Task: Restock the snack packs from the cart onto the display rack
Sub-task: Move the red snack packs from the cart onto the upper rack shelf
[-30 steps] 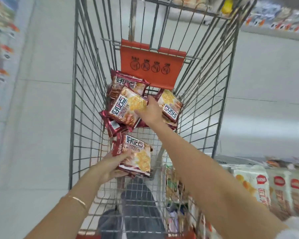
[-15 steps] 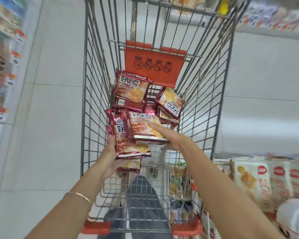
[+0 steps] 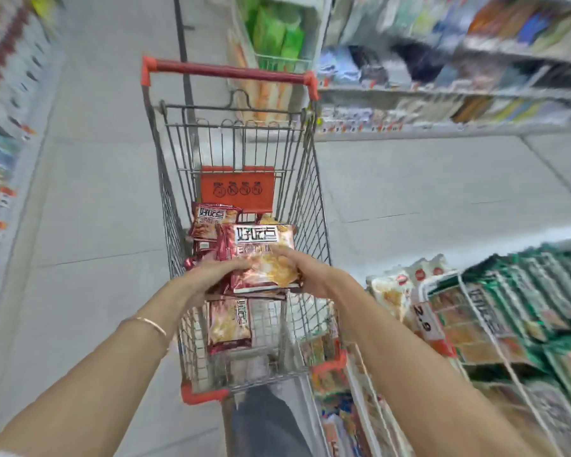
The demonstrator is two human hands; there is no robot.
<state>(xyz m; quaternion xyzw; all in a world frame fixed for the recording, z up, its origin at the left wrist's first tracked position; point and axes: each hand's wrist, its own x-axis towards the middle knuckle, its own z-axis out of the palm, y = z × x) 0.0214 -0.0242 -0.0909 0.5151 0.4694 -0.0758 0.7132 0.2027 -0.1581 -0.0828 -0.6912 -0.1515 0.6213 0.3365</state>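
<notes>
A stack of red snack packs (image 3: 261, 258) with white labels is held over the wire cart (image 3: 314, 199). My left hand (image 3: 211, 278) grips the stack from its left side and underneath. My right hand (image 3: 305, 272) grips it from the right edge. More red packs (image 3: 211, 222) lie deeper in the cart under the orange flap (image 3: 236, 186). One pack (image 3: 229, 324) lies on the cart floor near me. The wire display rack (image 3: 475, 308) with green and red snack packs stands to the right of the cart.
Stocked shelves line the left edge (image 3: 0, 143) and the far right (image 3: 442, 94) of the aisle. A green-filled wire basket (image 3: 277, 37) stands behind the cart's red handle (image 3: 228, 69). Grey tiled floor (image 3: 96, 225) lies left of the cart. My leg (image 3: 264, 423) shows below the cart.
My right hand brought its pack onto the packs in my left hand, and both hands lifted the stack. The view swung up and right, showing the cart handle and rack.
</notes>
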